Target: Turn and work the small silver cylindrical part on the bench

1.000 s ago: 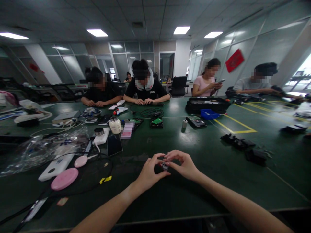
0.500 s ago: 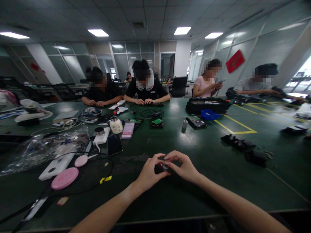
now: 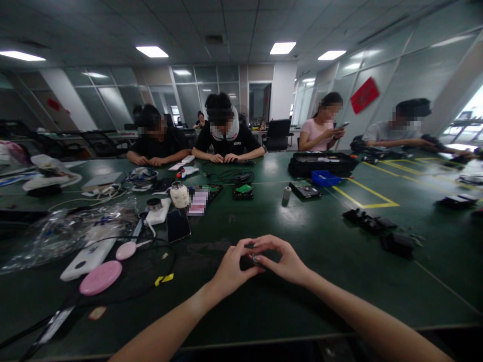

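Observation:
Between my two hands, just above the green table (image 3: 324, 281), is a small round metal part (image 3: 255, 258), mostly covered by fingers. My left hand (image 3: 233, 266) curls around its left side, thumb below and fingertips at the top. From the right, the thumb and fingers of my right hand (image 3: 284, 259) pinch the part. Farther off, a small silver cylinder (image 3: 287, 194) stands upright beside a hard drive (image 3: 306, 190). Another dark drive with a green board (image 3: 243, 191) lies straight ahead of my hands.
On the left lie a phone (image 3: 178, 224), a pink disc (image 3: 101, 277), a white jar (image 3: 179, 195), cables and clear plastic wrap (image 3: 75, 226). Black parts (image 3: 397, 245) sit at right; a blue tray (image 3: 326, 178) is farther back. Several people sit across the table.
My right thumb and fingers have shifted slightly around the metal part, which now shows less of its face. My left hand stays almost still.

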`<action>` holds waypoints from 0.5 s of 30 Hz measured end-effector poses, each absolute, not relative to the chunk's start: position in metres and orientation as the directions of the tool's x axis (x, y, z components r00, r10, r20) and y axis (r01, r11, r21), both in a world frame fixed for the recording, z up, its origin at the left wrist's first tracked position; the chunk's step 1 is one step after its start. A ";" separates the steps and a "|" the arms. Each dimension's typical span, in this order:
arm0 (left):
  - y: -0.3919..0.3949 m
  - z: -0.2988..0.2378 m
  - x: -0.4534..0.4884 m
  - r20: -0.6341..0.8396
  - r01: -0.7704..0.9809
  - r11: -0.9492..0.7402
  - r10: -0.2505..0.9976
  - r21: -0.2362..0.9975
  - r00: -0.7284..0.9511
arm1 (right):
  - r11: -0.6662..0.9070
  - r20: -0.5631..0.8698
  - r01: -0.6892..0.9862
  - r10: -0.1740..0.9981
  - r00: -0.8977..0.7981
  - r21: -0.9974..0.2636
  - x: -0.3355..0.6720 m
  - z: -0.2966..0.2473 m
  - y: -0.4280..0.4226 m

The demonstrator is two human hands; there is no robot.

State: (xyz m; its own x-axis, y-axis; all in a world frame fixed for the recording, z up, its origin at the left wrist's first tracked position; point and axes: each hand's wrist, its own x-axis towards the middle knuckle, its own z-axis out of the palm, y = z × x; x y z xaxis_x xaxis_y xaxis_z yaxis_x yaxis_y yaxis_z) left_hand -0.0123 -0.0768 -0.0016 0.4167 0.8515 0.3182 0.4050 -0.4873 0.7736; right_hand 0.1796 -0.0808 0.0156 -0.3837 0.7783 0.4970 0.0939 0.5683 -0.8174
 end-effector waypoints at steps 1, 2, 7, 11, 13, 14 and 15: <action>-0.077 -0.001 -0.012 0.314 0.404 -0.486 0.851 0.775 0.421 | 0.578 0.503 0.096 0.771 -0.390 -0.811 0.179 0.016 -0.081; -0.077 -0.001 -0.012 0.313 0.403 -0.487 0.849 0.775 0.425 | 0.588 0.511 0.100 0.765 -0.392 -0.803 0.179 0.016 -0.082; -0.078 0.004 -0.012 0.309 0.375 -0.484 0.844 0.790 0.439 | 0.627 0.545 0.154 0.754 -0.366 -0.764 0.184 0.019 -0.081; -0.079 0.005 -0.012 0.277 0.381 -0.458 0.853 0.804 0.442 | 0.635 0.566 0.207 0.765 -0.308 -0.745 0.186 0.019 -0.080; -0.079 0.003 -0.012 0.280 0.380 -0.459 0.854 0.803 0.439 | 0.647 0.580 0.178 0.751 -0.316 -0.742 0.185 0.019 -0.080; -0.078 0.002 -0.012 0.289 0.381 -0.466 0.852 0.799 0.436 | 0.653 0.584 0.158 0.742 -0.331 -0.740 0.184 0.020 -0.081; -0.078 0.001 -0.012 0.299 0.386 -0.473 0.851 0.792 0.431 | 0.657 0.583 0.145 0.733 -0.350 -0.739 0.183 0.020 -0.082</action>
